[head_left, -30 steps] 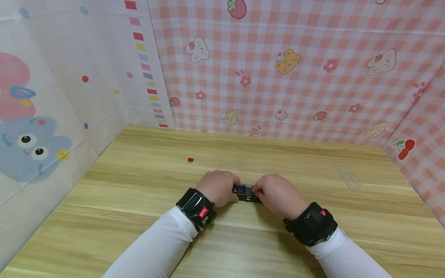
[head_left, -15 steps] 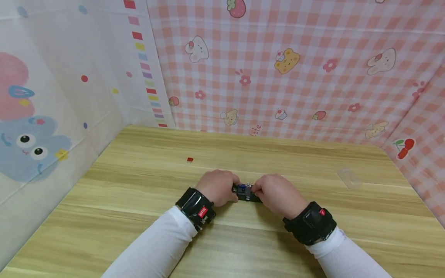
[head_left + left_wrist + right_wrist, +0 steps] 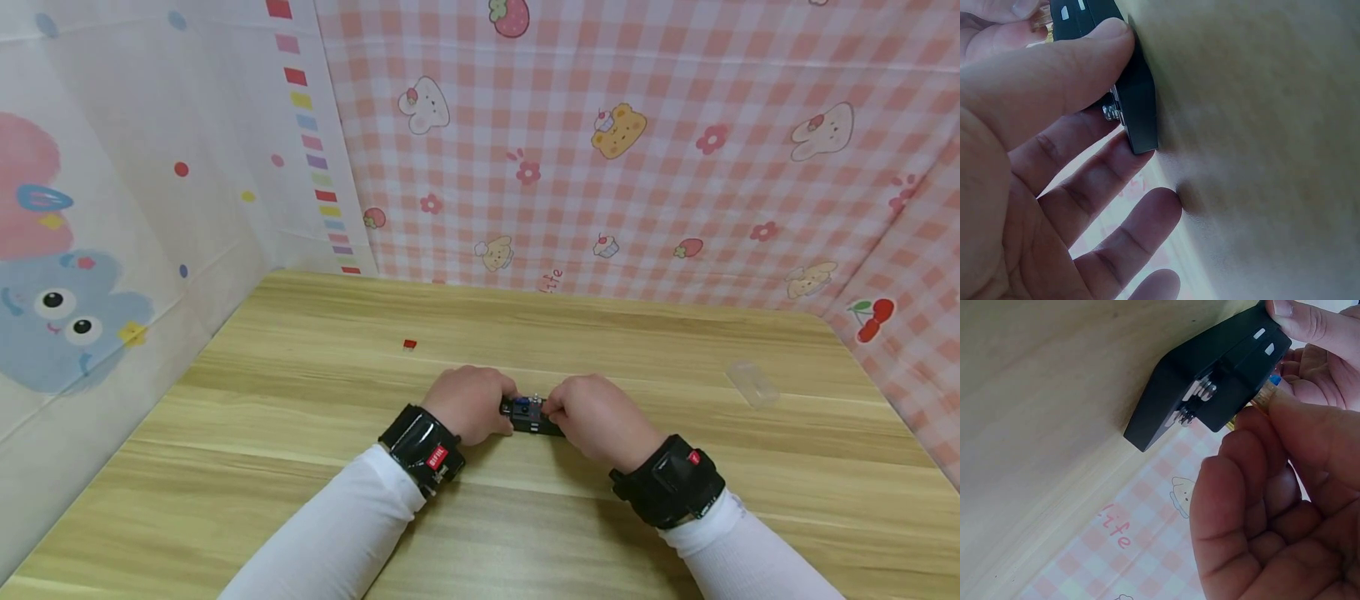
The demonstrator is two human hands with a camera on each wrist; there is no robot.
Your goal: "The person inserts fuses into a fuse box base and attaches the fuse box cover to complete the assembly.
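Observation:
A small black fuse block (image 3: 527, 414) with metal screw terminals lies between my two hands at the middle of the table. My left hand (image 3: 471, 404) grips its left end; in the left wrist view the thumb (image 3: 1100, 53) presses one side while other fingers support the opposite side. From the right, my right hand (image 3: 603, 417) pinches a tiny translucent amber blade fuse (image 3: 1264, 397) between thumb and index finger, right at the block's face. A bit of blue (image 3: 1275, 379) shows beside it. The amber piece's lower part is hidden by fingers and block.
A red blade fuse (image 3: 409, 344) lies on the wooden table (image 3: 300, 375) beyond my left hand. A clear plastic cover (image 3: 752, 384) lies at the right. Patterned cloth (image 3: 570, 208) hangs along the table's back and sides.

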